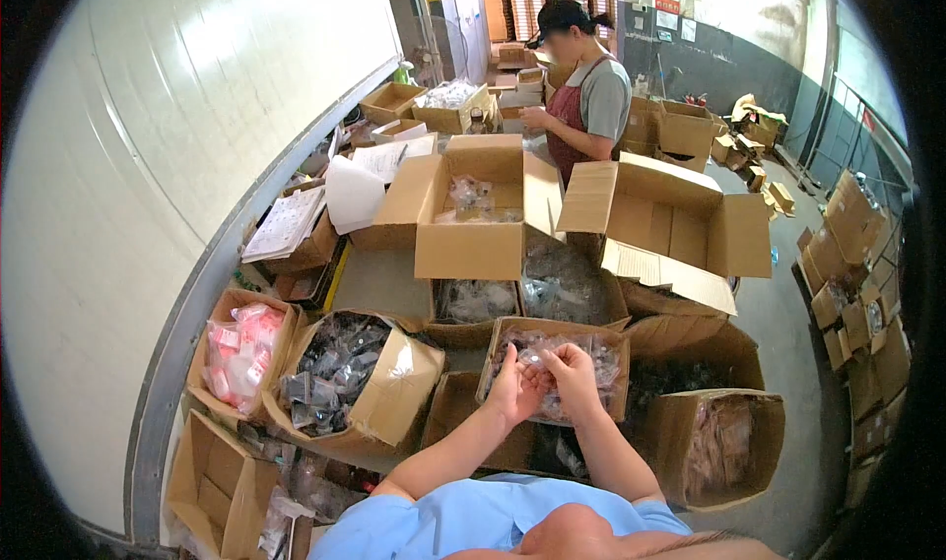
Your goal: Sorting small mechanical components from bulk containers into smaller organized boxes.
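My left hand [518,391] and my right hand [574,375] meet over a small cardboard box [618,388] filled with clear plastic bags [599,348]. Between my fingertips is a small clear plastic bag [535,351]; what it contains is too small to make out. My right thumb and fingers pinch it, while the left fingers curl around its near side. Left of this box, a larger carton [402,388] holds dark parts in clear bags [330,383].
An open carton [468,250] with a few bags and another open carton [680,200] stand beyond my hands. Pink-and-white packets [241,353] fill a box at left. Papers [286,223] lie far left. A co-worker [591,92] in an apron stands across the table.
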Motion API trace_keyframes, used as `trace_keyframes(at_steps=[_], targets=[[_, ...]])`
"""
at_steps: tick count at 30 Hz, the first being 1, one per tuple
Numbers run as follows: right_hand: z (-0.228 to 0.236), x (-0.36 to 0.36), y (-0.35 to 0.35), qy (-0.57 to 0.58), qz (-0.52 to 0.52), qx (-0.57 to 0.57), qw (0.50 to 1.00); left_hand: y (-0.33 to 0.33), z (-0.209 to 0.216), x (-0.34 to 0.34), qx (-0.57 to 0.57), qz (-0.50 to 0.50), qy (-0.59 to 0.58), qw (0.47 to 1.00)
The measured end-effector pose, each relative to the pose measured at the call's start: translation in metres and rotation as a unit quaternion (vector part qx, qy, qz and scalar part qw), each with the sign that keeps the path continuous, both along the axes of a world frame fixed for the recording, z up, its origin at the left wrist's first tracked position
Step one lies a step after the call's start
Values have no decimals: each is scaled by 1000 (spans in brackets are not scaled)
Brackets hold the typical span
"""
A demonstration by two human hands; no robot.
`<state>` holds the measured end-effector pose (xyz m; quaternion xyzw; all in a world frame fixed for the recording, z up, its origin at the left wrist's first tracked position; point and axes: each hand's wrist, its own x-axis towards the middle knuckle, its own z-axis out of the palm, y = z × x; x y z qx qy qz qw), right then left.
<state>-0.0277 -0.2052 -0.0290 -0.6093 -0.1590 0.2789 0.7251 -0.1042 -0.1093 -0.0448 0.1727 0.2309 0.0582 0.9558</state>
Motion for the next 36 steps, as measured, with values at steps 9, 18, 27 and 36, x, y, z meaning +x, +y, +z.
trace_keyframes(at_steps=[9,18,27,36], targets=[[18,-9,-19,47,18,29,998,-4,2,-8,10,37,-168,985],[15,-36,-46,75,50,31,995,-19,3,-21,64,35,-192,979],[-51,-54,-112,-315,196,-533,760,0,22,-59,178,-23,-215,960],[-105,-53,-109,-439,177,-571,672,-28,-1,-95,349,-266,-20,899]])
